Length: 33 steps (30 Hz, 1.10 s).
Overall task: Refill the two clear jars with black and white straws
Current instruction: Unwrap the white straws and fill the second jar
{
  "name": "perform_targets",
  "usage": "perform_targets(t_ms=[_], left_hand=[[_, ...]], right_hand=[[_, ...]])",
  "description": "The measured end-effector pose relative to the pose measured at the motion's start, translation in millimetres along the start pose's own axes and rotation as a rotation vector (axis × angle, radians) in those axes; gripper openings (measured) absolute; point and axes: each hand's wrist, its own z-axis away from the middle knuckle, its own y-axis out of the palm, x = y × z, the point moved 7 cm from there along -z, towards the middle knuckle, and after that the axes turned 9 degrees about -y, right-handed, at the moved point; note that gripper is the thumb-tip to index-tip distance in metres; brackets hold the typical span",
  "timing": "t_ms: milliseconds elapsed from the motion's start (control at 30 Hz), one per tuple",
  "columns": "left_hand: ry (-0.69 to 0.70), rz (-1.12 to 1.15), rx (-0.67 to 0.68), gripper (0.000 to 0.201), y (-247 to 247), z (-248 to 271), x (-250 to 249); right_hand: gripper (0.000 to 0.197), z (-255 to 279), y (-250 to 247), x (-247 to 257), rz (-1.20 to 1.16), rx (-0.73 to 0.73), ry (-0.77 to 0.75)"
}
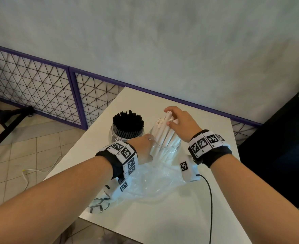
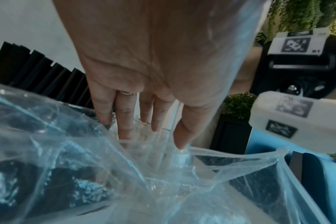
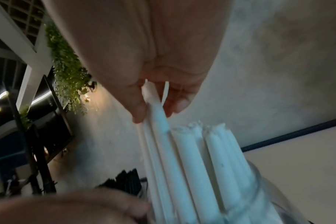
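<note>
Two clear jars stand on the white table (image 1: pixel 206 208). The left jar (image 1: pixel 116 136) is packed with black straws (image 1: pixel 128 120). The right jar (image 1: pixel 174 150) holds several paper-wrapped white straws (image 1: pixel 162 136) that lean to the right. My left hand (image 1: pixel 146 147) grips that jar's left side, fingers and thumb around its neck (image 2: pixel 150 133). My right hand (image 1: pixel 169 117) pinches the top ends of a few white straws (image 3: pixel 182 151) between thumb and fingers (image 3: pixel 155 110), above the jar's mouth.
A crumpled clear plastic bag (image 1: pixel 154 180) lies on the table in front of the jars, under my left wrist. A black cable (image 1: pixel 210 199) trails off the near right. A purple mesh fence (image 1: pixel 39 81) stands behind the table, with tiled floor to the left.
</note>
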Motion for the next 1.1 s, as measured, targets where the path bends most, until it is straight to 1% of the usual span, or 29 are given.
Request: perform_targets(t_ms=[100, 133, 167, 233, 267, 300, 333, 367, 400, 467, 500, 533, 567, 633, 700, 767, 800, 833, 867, 900, 967, 1000, 1033, 1100], left_hand=[[0.014, -0.008, -0.026, 0.062, 0, 0, -1], [0.020, -0.006, -0.041, 0.063, 0, 0, -2], [0.025, -0.008, -0.054, 0.064, 0, 0, -2], [0.031, -0.011, -0.067, 0.065, 0, 0, -3], [0.033, -0.009, -0.067, 0.065, 0, 0, -3], [0.037, 0.002, -0.065, 0.065, -1, 1, -3], [0.042, 0.025, -0.059, 0.066, -1, 1, -3], [0.043, 0.062, -0.051, 0.065, -3, 2, -3], [0.036, 0.113, -0.046, 0.064, -6, 2, -2], [0.009, 0.246, -0.072, 0.056, -16, 0, -1], [-0.011, 0.311, -0.097, 0.053, -21, -1, 0], [-0.035, 0.363, -0.129, 0.053, -27, -3, 0], [-0.061, 0.401, -0.158, 0.058, -31, -6, 0], [-0.107, 0.448, -0.185, 0.071, -35, -13, -1], [-0.144, 0.453, -0.192, 0.080, -36, -24, -4], [-0.179, 0.442, -0.174, 0.085, -33, -36, -7], [-0.199, 0.442, -0.152, 0.089, -30, -42, -7], [-0.219, 0.437, -0.131, 0.092, -29, -47, -8], [-0.238, 0.432, -0.120, 0.093, -27, -51, -7], [-0.244, 0.432, -0.124, 0.091, -27, -55, -7], [-0.217, 0.479, -0.166, 0.075, -25, -62, -7], [-0.197, 0.517, -0.199, 0.068, -25, -65, -7], [-0.176, 0.558, -0.232, 0.064, -26, -65, -7], [-0.133, 0.631, -0.291, 0.060, -29, -62, -6]], right_hand=[[0.032, 11, 25, -6, -0.017, 0.052, -0.014], [0.034, 16, 35, -7, 0.024, 0.077, -0.042], [0.036, 20, 44, -8, 0.123, 0.111, -0.077], [0.045, 25, 56, -12, 0.400, 0.204, -0.132], [0.050, 26, 59, -14, 0.503, 0.248, -0.140], [0.055, 25, 59, -14, 0.543, 0.269, -0.144], [0.060, 23, 56, -12, 0.518, 0.263, -0.149], [0.067, 21, 47, -11, 0.436, 0.212, -0.136], [0.076, 19, 35, -12, 0.315, 0.124, -0.093], [0.097, 21, 8, -25, 0.020, -0.073, 0.087], [0.107, 26, 0, -36, -0.130, -0.142, 0.185], [0.114, 30, -5, -44, -0.243, -0.170, 0.269], [0.120, 35, -5, -51, -0.302, -0.158, 0.339], [0.128, 42, 2, -64, -0.290, -0.066, 0.422], [0.135, 44, 19, -77, -0.250, 0.042, 0.467], [0.141, 43, 37, -85, -0.305, 0.098, 0.471], [0.134, 40, 42, -85, -0.359, 0.103, 0.428], [0.112, 35, 46, -85, -0.426, 0.082, 0.358], [0.084, 31, 47, -78, -0.466, 0.062, 0.291], [0.066, 29, 45, -69, -0.496, 0.055, 0.240], [0.048, 25, 46, -68, -0.468, 0.008, 0.218], [0.045, 24, 46, -68, -0.456, -0.033, 0.227], [0.052, 25, 48, -73, -0.444, -0.075, 0.245], [0.081, 29, 48, -82, -0.467, -0.152, 0.312]])
